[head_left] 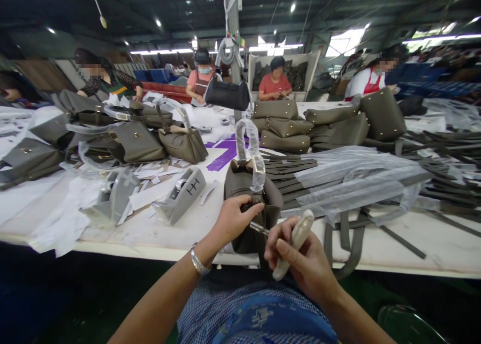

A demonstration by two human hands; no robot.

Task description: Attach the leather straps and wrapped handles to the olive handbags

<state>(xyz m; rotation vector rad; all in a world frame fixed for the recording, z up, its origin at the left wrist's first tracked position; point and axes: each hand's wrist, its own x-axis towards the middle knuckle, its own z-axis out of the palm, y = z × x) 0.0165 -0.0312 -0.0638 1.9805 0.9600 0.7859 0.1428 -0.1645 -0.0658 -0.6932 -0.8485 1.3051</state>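
Observation:
An olive-grey handbag [244, 184] stands at the near edge of the white table [432, 239], its handle wrapped in clear plastic. My left hand [235, 219] is closed on the bag's near side, thumb pressed along its top edge. My right hand [300, 259] is closed round a pale-handled tool [295, 241]. The tool's metal tip points left and meets the bag just below my left thumb. A silver bracelet sits on my left wrist.
A grey tape dispenser [182, 194] and paper scraps lie to the left. Plastic-wrapped straps [361, 184] and loose strap pieces lie to the right. Finished bags [283, 126] are stacked farther back. Several other people work at the far side.

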